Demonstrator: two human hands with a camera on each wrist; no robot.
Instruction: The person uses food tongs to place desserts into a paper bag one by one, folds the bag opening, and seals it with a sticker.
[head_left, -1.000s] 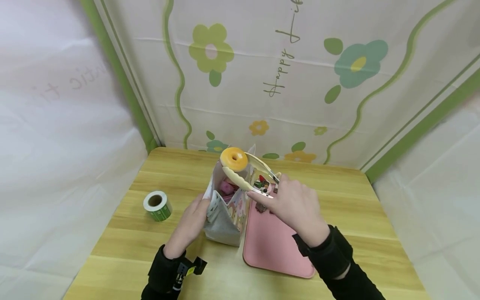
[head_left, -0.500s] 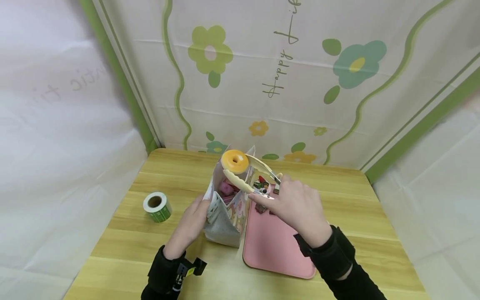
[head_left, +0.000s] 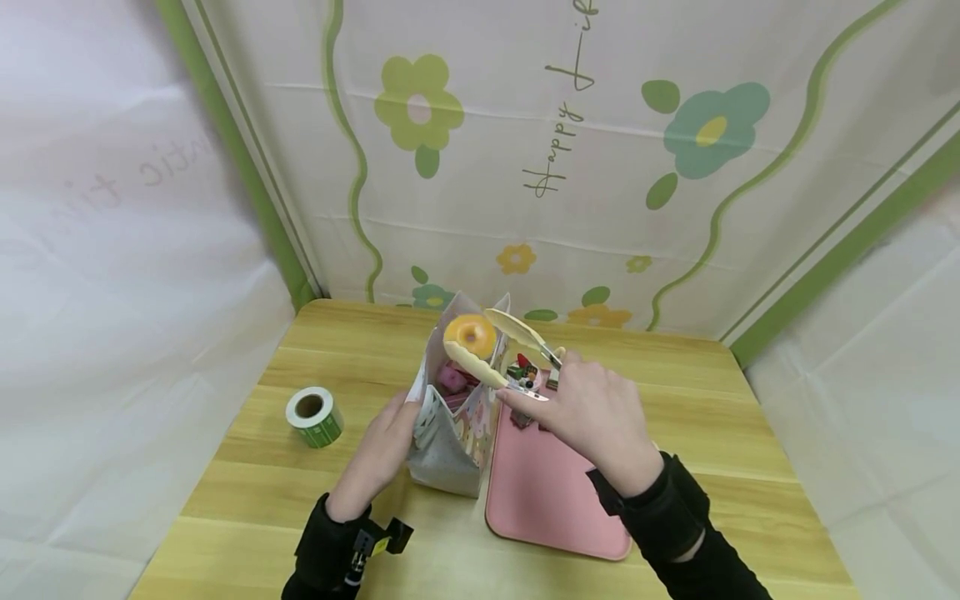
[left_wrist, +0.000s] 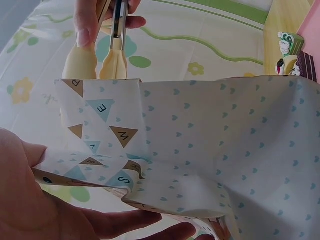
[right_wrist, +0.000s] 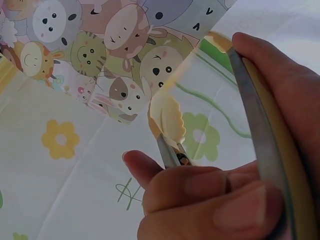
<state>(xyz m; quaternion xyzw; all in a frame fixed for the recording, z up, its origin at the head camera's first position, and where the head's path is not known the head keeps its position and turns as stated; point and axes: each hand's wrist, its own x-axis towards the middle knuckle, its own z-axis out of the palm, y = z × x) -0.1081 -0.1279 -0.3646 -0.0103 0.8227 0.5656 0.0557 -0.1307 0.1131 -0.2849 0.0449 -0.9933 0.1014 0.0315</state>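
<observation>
My right hand (head_left: 588, 408) grips a pair of tongs (head_left: 477, 365) with cream scalloped tips and metal arms. Their tips are spread over the mouth of a patterned paper bag (head_left: 444, 454). A yellow-orange glazed donut (head_left: 480, 327) sits within the bag's mouth, its lower edge overlapped by one tong tip. Deeper inside, pink items (head_left: 452, 377) show. With thumb and fingers on either side of its edge, my left hand (head_left: 386, 437) holds the bag upright; hearts and lettered triangles mark its side in the left wrist view. In the right wrist view, cartoon animals cover another side.
A pink tray (head_left: 543, 500) lies right of the bag, with several small cake pieces (head_left: 523, 371) at its far end. To the left stands a label roll (head_left: 313, 417) on the wooden table (head_left: 247, 500). A flower-printed curtain (head_left: 465, 200) rises behind the table.
The donut has moved down from above the bag's rim into its mouth, lower against the tong tips. The tongs have shifted down slightly; my left hand stays on the bag.
</observation>
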